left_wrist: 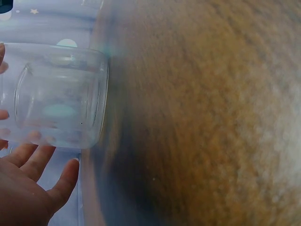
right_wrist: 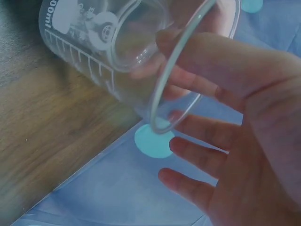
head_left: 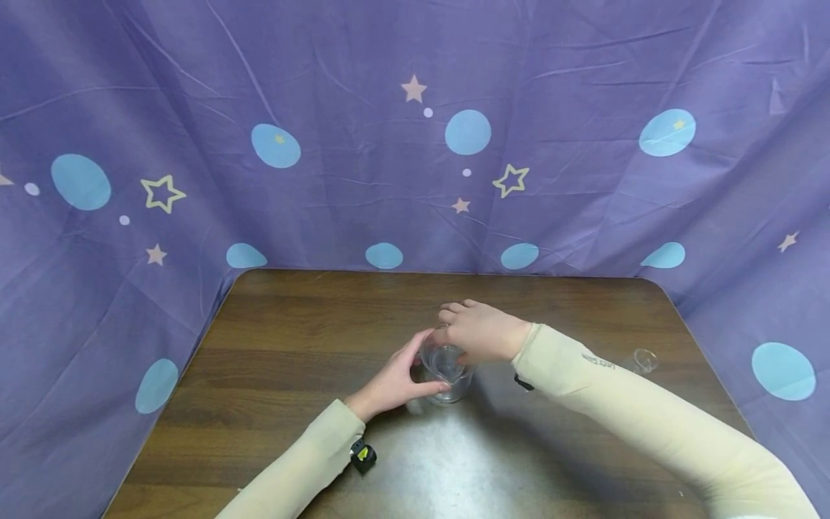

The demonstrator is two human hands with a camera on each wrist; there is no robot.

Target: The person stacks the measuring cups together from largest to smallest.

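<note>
A large clear glass beaker (head_left: 456,393) stands upright on the table with white graduation marks, which show in the right wrist view. Inside it sits a smaller clear glass vessel (left_wrist: 51,101), its base close to the outer base. My left hand (head_left: 400,376) holds the large beaker from the left, thumb in front and fingers behind. Over the mouth is my right hand (head_left: 481,331). Its thumb and index finger reach in past the rim (right_wrist: 162,84), spread apart. The other right fingers extend outside, and no firm hold on the inner vessel shows.
A small clear glass cup (head_left: 645,360) stands on the wooden table (head_left: 292,346) at the right, just beyond my right forearm. A purple curtain (head_left: 363,180) with stars and blue dots encloses the back and sides of the table.
</note>
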